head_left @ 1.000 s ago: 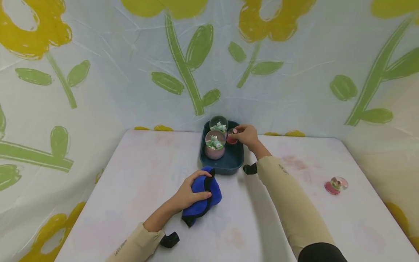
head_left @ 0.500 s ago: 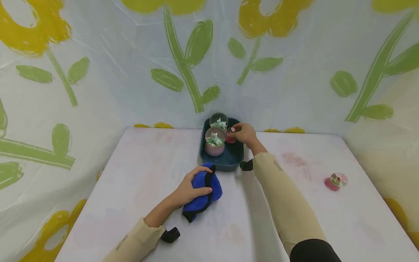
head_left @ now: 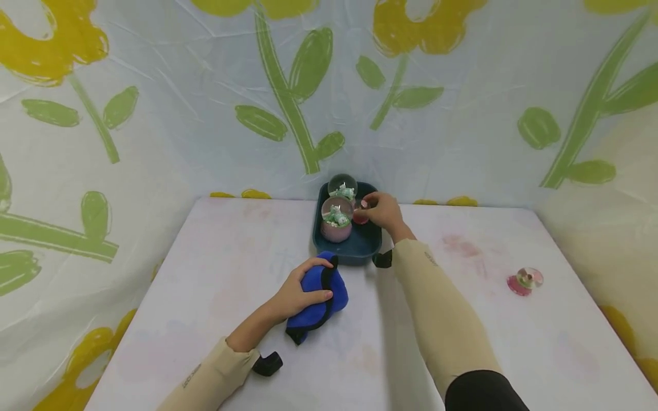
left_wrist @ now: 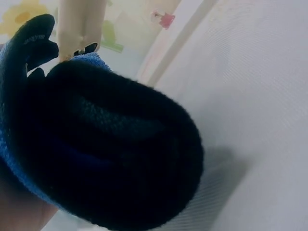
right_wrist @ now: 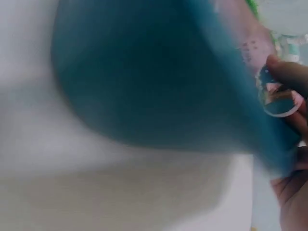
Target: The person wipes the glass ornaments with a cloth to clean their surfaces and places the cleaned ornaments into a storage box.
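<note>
My left hand (head_left: 298,292) grips a folded blue cloth (head_left: 338,292) with black edging, just in front of the dark blue tray (head_left: 354,254). In the left wrist view the cloth's dark folded edge (left_wrist: 187,159) fills much of the picture. Inside the tray, my right hand (head_left: 384,211) pinches a small snow globe (head_left: 361,218) with a red-pink base, next to two larger ones. The nearer large snow globe (head_left: 336,227) has a pink base and a green-white figure. Behind it stands the other large snow globe (head_left: 342,187), its base mostly hidden.
Another small snow globe (head_left: 525,281) with a pink base lies tilted on the right of the white table (head_left: 216,274). A flower-printed sheet (head_left: 205,114) rises behind the tray. Black wrist mounts (head_left: 268,363) stick out from both sleeves.
My right hand and the small snow globe have shifted slightly left toward the large ones, and the right forearm has swung left. The left hand keeps its grip on the cloth.
</note>
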Demonstrator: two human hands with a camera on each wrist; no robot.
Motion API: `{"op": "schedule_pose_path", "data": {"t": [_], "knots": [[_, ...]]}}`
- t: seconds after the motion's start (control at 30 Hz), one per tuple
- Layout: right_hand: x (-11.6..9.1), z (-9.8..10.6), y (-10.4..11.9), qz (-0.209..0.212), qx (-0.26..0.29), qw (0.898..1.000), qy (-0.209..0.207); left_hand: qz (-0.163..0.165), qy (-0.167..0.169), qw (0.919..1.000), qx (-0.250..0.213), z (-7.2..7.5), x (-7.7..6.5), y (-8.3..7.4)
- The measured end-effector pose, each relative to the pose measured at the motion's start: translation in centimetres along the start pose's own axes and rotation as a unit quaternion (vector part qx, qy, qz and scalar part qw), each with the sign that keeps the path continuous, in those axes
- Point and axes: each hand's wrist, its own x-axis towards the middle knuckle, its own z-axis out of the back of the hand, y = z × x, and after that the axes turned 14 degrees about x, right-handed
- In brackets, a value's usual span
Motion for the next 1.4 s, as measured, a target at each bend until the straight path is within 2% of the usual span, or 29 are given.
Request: {"op": "schedule_pose_path", "data": {"t": [0.13,0.23,0.4,0.6,1.1,1.23,1.4], "knots": [[0.0,-0.6,-1.4,0.017,-0.018,0.999,-0.021,0.004,0.007,1.0000,0.000,-0.1,0.1,-0.1],[0.0,-1.1,-2.1,0.020,-0.038,0.999,-0.022,0.004,0.010,0.9999,0.001,-0.3,0.2,0.3],[-0.2,-1.2,-1.7,0.029,-0.044,0.999,-0.009,0.002,0.009,1.0000,0.002,-0.3,0.2,-0.2],[-0.2,-1.1,-1.0,0.021,-0.060,0.998,0.005,0.001,0.011,0.9999,0.004,-0.2,0.2,-0.5],[0.0,-0.2,-0.5,-0.005,-0.078,0.995,0.058,0.010,0.003,0.9999,0.013,0.0,-0.2,0.0],[-0.2,0.4,-0.4,0.012,-0.088,0.995,0.049,0.005,0.001,0.9999,0.015,0.0,-0.1,0.0],[-0.5,1.4,-0.2,0.050,-0.097,0.993,0.038,0.024,-0.003,0.9995,0.019,0.3,-0.4,-0.1]]}}
